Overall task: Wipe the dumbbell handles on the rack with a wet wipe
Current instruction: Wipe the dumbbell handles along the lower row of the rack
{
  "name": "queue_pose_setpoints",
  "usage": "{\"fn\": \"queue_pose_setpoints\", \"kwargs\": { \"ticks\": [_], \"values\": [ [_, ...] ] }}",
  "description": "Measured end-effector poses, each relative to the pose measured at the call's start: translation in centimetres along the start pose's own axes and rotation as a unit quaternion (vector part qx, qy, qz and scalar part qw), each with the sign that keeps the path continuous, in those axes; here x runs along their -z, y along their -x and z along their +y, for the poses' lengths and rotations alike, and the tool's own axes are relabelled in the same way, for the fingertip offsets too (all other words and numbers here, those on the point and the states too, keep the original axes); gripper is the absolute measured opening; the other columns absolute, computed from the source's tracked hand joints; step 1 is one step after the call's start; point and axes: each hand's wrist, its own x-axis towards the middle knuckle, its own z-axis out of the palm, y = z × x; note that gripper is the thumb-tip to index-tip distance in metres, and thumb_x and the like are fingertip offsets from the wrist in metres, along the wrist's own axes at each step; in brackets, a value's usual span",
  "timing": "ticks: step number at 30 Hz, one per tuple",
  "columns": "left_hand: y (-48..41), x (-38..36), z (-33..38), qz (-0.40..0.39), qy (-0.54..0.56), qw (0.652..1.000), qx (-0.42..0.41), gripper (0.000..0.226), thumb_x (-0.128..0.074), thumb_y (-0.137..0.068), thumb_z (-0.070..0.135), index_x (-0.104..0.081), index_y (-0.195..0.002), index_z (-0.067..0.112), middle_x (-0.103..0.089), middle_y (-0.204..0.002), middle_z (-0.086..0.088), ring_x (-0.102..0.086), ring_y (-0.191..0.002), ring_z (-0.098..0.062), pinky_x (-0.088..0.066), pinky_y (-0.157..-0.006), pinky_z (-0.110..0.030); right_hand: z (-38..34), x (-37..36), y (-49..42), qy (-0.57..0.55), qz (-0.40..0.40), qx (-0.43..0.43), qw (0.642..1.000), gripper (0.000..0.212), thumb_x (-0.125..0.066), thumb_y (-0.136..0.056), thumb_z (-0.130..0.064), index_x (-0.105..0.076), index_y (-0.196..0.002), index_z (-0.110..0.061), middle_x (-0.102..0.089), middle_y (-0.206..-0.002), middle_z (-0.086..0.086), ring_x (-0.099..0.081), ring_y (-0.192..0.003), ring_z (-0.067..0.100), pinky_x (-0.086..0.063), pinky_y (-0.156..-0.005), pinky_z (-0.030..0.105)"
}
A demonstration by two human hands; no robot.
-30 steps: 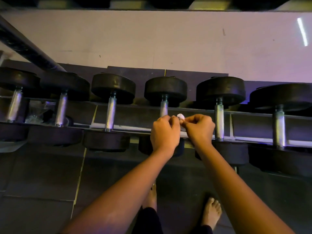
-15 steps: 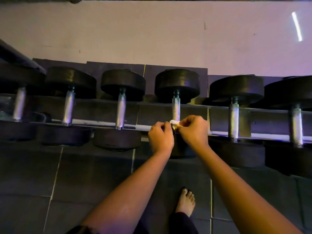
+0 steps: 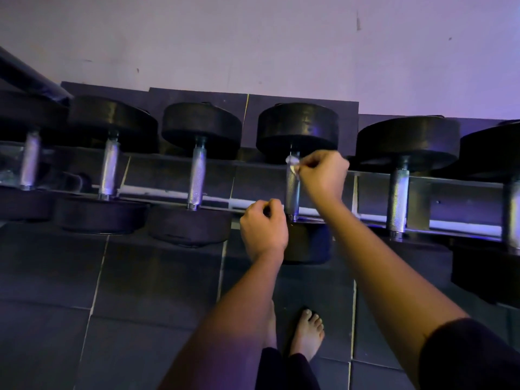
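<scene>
Several black dumbbells with knurled silver handles lie in a row on a dark rack (image 3: 422,192). My right hand (image 3: 323,175) pinches a small white wet wipe (image 3: 292,164) against the top of the middle dumbbell handle (image 3: 292,195), just below its far weight head. My left hand (image 3: 263,229) hovers beside the handle's lower end with its fingers curled and nothing visible in them. The handle's near weight head (image 3: 306,243) is partly hidden behind my left wrist.
More handles stand left (image 3: 197,178) and right (image 3: 398,198) of the one under my hand. A pale wall (image 3: 253,38) rises behind the rack. Dark floor tiles and my bare feet (image 3: 308,333) lie below. A dark slanted bar (image 3: 31,77) crosses the upper left.
My hands have separated: the right hand carried the wipe up to the top of the handle, and the left hand let go of it and dropped beside the handle's lower end.
</scene>
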Motion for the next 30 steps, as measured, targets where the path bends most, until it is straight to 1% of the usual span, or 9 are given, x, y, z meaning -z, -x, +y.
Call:
{"fn": "queue_pose_setpoints", "kwargs": {
  "ticks": [4,7,10,14,16,18,22,27,30],
  "values": [
    [-0.1,0.0,0.0,-0.019,-0.028,0.999,-0.003,0.031,-0.049,-0.095,0.030,-0.065,-0.074,0.014,-0.062,-0.071,0.000,-0.056,-0.065,-0.010,-0.036,-0.050,-0.020,0.3,0.1,-0.7,0.017,-0.031,0.016,0.999,0.002,-0.075,-0.081,-0.011,-0.075,-0.082,-0.012,-0.067,-0.077,-0.001,-0.061,-0.075,0.008,-0.050,-0.075,0.019],
    [-0.3,0.1,-0.1,-0.019,-0.077,0.997,-0.016,0.030,-0.048,-0.095,0.032,-0.063,-0.075,0.015,-0.058,-0.072,0.003,-0.048,-0.061,-0.006,-0.026,-0.046,-0.014,2.4,0.7,1.6,0.065,-0.080,-0.005,0.995,0.014,-0.078,-0.076,-0.011,-0.070,-0.065,-0.015,-0.070,-0.073,0.005,-0.067,-0.074,0.018,-0.056,-0.076,0.035],
    [-0.7,-0.1,-0.3,-0.025,-0.098,0.995,-0.025,0.031,-0.047,-0.094,0.035,-0.068,-0.084,0.014,-0.063,-0.083,0.002,-0.050,-0.070,-0.009,-0.027,-0.049,-0.017,3.6,1.3,3.7,0.076,-0.138,-0.036,0.987,0.012,-0.080,-0.075,-0.011,-0.072,-0.067,-0.011,-0.070,-0.073,0.004,-0.066,-0.072,0.013,-0.056,-0.070,0.032],
    [-0.8,0.0,-0.4,-0.040,-0.084,0.995,-0.025,0.029,-0.047,-0.094,0.035,-0.068,-0.088,0.015,-0.064,-0.089,-0.001,-0.052,-0.075,-0.011,-0.027,-0.050,-0.017,2.8,1.0,2.1,-0.011,-0.080,-0.033,0.996,0.014,-0.076,-0.077,-0.004,-0.073,-0.071,-0.015,-0.071,-0.074,0.000,-0.067,-0.068,0.007,-0.058,-0.073,0.027],
    [-0.7,0.1,-0.5,-0.038,-0.082,0.996,-0.025,0.027,-0.047,-0.094,0.034,-0.066,-0.085,0.016,-0.063,-0.087,-0.001,-0.052,-0.076,-0.013,-0.028,-0.051,-0.018,1.6,0.4,-0.5,-0.051,-0.016,-0.027,0.998,0.005,-0.077,-0.077,-0.008,-0.076,-0.079,-0.012,-0.070,-0.074,-0.002,-0.062,-0.067,0.003,-0.057,-0.075,0.026],
    [-0.6,0.1,-0.5,-0.042,-0.077,0.996,-0.022,0.027,-0.046,-0.094,0.034,-0.066,-0.084,0.018,-0.063,-0.085,0.000,-0.055,-0.078,-0.014,-0.030,-0.052,-0.019,0.7,0.0,-2.3,-0.082,0.017,-0.036,0.996,0.007,-0.080,-0.076,-0.012,-0.077,-0.082,-0.010,-0.069,-0.072,-0.003,-0.061,-0.067,0.003,-0.057,-0.075,0.025],
    [-0.7,0.1,-0.6,-0.052,-0.066,0.996,-0.022,0.028,-0.046,-0.093,0.035,-0.065,-0.079,0.020,-0.063,-0.080,0.000,-0.058,-0.075,-0.014,-0.034,-0.054,-0.024,1.8,0.3,0.3,-0.038,-0.048,-0.037,0.997,0.006,-0.079,-0.077,-0.012,-0.075,-0.077,-0.015,-0.070,-0.075,-0.004,-0.062,-0.069,-0.001,-0.052,-0.070,0.015],
    [-0.8,0.1,-0.8,-0.040,-0.065,0.997,-0.022,0.027,-0.048,-0.093,0.034,-0.067,-0.080,0.019,-0.064,-0.082,0.000,-0.057,-0.078,-0.016,-0.037,-0.061,-0.027,4.1,1.5,3.9,0.049,-0.160,-0.049,0.985,0.013,-0.081,-0.074,-0.009,-0.072,-0.068,-0.016,-0.069,-0.075,0.001,-0.065,-0.075,0.009,-0.055,-0.070,0.024],
    [-0.8,0.0,-0.9,-0.041,-0.064,0.997,-0.021,0.026,-0.049,-0.092,0.032,-0.065,-0.077,0.019,-0.063,-0.080,0.000,-0.057,-0.075,-0.016,-0.034,-0.057,-0.025,3.3,1.0,2.0,-0.022,-0.089,-0.053,0.994,0.013,-0.078,-0.075,-0.005,-0.074,-0.072,-0.016,-0.069,-0.070,-0.006,-0.065,-0.068,0.003,-0.055,-0.070,0.019]
  ]
}}
